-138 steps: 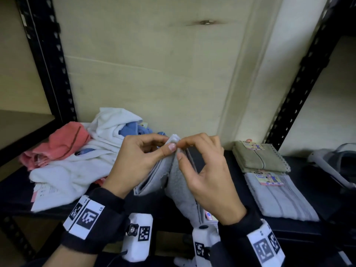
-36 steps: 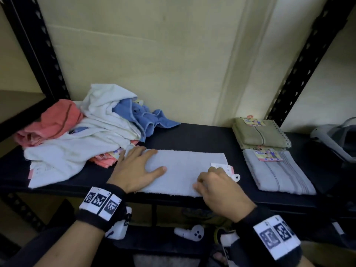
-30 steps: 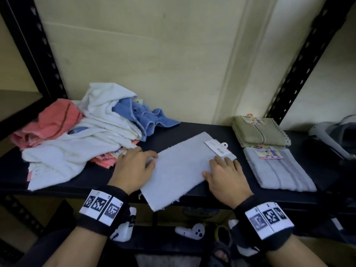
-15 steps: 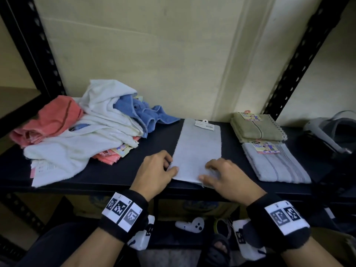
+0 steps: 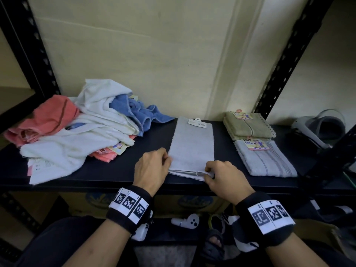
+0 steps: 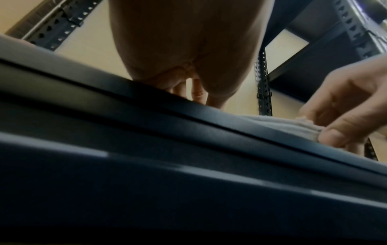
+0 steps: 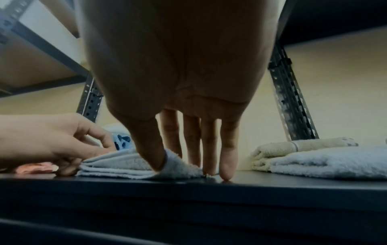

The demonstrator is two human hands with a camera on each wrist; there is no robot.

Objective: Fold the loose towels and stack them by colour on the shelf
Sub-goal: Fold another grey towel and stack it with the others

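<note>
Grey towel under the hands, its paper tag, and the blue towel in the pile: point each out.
grey towel (image 5: pixel 192 147), head view, middle of its flat top layer
paper tag (image 5: pixel 197 123), head view, centre of the white label at the far end
blue towel (image 5: pixel 140 112), head view, crumpled middle folds

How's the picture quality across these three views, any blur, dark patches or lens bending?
Head view: dim but sharp, the shelf posts bow from the wide lens. Left wrist view: the shelf edge is a dark blur filling the lower frame. Right wrist view: the palm is in shadow, the grey towel reasonably clear.
</note>
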